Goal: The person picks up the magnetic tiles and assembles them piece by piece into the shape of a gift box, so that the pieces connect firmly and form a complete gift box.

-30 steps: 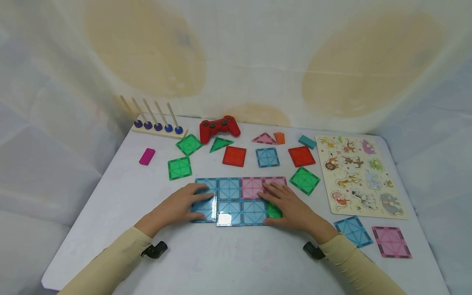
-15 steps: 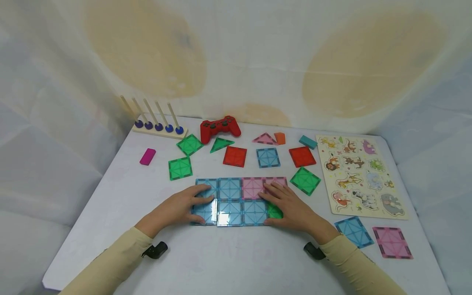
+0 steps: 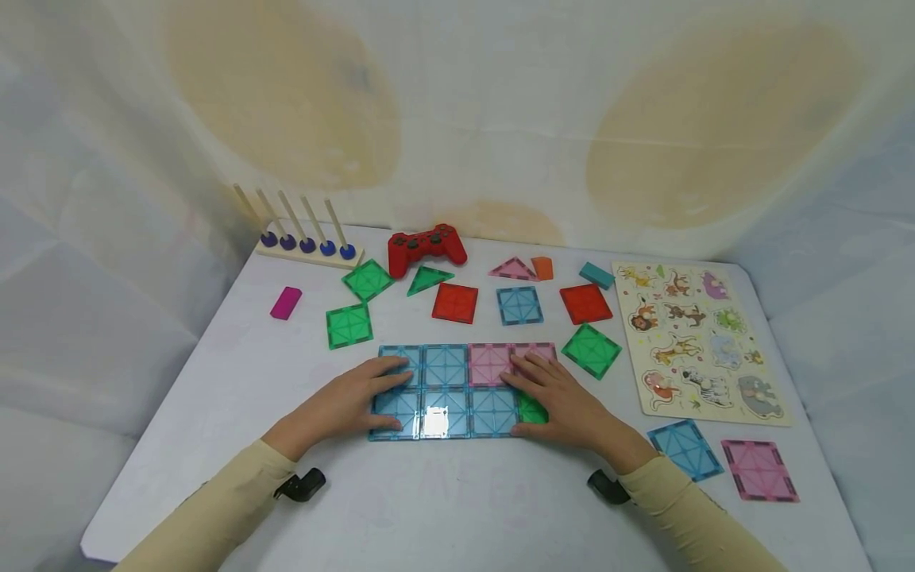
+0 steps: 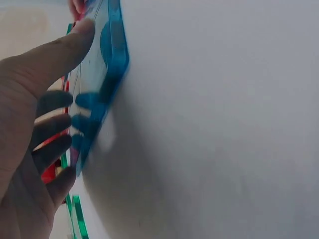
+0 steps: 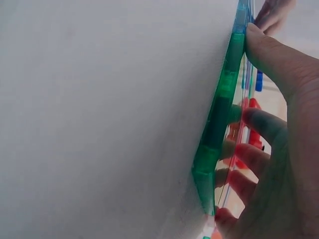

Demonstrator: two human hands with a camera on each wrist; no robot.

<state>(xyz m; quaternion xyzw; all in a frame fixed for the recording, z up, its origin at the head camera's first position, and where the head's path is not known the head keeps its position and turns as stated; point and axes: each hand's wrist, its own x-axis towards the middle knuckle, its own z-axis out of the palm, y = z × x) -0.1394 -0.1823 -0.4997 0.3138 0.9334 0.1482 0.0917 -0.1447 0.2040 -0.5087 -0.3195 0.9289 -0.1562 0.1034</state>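
Observation:
In the head view, magnetic tiles lie edge to edge in two rows at the table's middle. Blue tiles (image 3: 445,365) fill the left part. Two pink tiles (image 3: 489,365) sit at the back right, and a green tile (image 3: 530,408) takes the front right corner. My left hand (image 3: 350,401) rests with spread fingers on the left-end tiles, its thumb on the front-left blue tile (image 3: 398,403). My right hand (image 3: 565,401) rests likewise over the right end, covering much of the green tile. In both wrist views, thumb and fingertips touch the tiles' upper face.
Behind the rows lie loose green (image 3: 349,326), red (image 3: 454,304) and blue (image 3: 520,306) tiles and a red game controller (image 3: 426,248). A peg stand (image 3: 309,248) is back left. An animal puzzle board (image 3: 700,342) lies right, with a pink tile (image 3: 761,470) in front.
The front-left blue tile has slid slightly toward me under my left hand; its front edge now lines up with its neighbour's. My right hand has stayed in place.

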